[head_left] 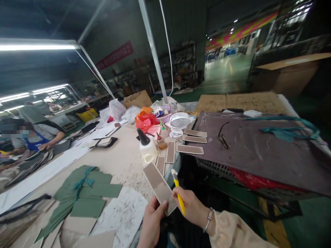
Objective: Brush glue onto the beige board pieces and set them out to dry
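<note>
My left hand (152, 220) pinches the lower end of a flat taupe rectangular panel with a pale border (156, 181), thumb on top. In my right hand (190, 206) is a yellow-handled brush (180, 198), tilted with its whitish bristles up, beside the panel's right edge; I cannot tell whether they touch. Similar panels lie past my hands, one (170, 152) on the table edge and another (190, 149) bridging to the dark surface. Just beyond the held panel stands a white bottle with a black nozzle (148, 148), with a small red-capped bottle (161, 142) nearby.
Left on the table (124, 148) lies a tied stack of green pieces (88, 193). A white fan (179, 122) and a red plastic bag (145, 120) stand farther back. Glasses (223, 137) rest on the dark board (248, 155) at right. Another person (38, 136) works at far left.
</note>
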`<action>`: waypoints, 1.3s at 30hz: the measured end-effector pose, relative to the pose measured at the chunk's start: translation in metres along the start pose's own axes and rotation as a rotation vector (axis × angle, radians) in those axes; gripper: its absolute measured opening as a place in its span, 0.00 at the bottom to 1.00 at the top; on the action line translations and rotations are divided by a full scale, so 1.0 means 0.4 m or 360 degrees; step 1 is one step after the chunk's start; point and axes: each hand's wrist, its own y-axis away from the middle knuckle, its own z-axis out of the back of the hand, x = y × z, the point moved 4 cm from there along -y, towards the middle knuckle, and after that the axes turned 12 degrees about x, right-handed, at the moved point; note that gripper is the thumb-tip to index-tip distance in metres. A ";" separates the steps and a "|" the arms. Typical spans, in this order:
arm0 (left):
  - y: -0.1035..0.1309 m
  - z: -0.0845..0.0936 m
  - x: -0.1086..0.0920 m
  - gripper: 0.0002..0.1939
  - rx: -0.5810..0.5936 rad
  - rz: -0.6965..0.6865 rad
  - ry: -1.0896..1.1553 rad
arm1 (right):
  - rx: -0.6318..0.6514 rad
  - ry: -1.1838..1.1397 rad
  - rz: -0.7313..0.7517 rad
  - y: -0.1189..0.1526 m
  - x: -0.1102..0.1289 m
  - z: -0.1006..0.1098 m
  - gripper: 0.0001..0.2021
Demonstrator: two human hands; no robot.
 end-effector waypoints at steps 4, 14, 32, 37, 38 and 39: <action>-0.035 -0.041 0.028 0.20 0.0077 0.0047 0.0048 | 0.0023 0.0057 -0.0071 0.043 -0.039 0.026 0.04; -0.122 -0.137 0.073 0.22 0.0283 0.0137 0.0183 | -0.0231 0.0342 -0.0211 0.115 -0.124 0.133 0.05; -0.276 -0.238 0.146 0.21 0.0186 0.0265 0.0455 | -0.0623 0.0829 -0.0210 0.192 -0.247 0.257 0.04; -0.296 -0.238 0.140 0.20 0.0170 0.0410 0.0282 | -0.0603 0.0854 -0.0230 0.224 -0.263 0.263 0.05; -0.303 -0.232 0.129 0.19 0.0172 0.0418 0.0258 | -0.0598 0.0858 -0.0232 0.231 -0.268 0.265 0.05; -0.313 -0.225 0.115 0.19 0.0174 0.0417 0.0240 | -0.0594 0.0862 -0.0230 0.238 -0.272 0.266 0.06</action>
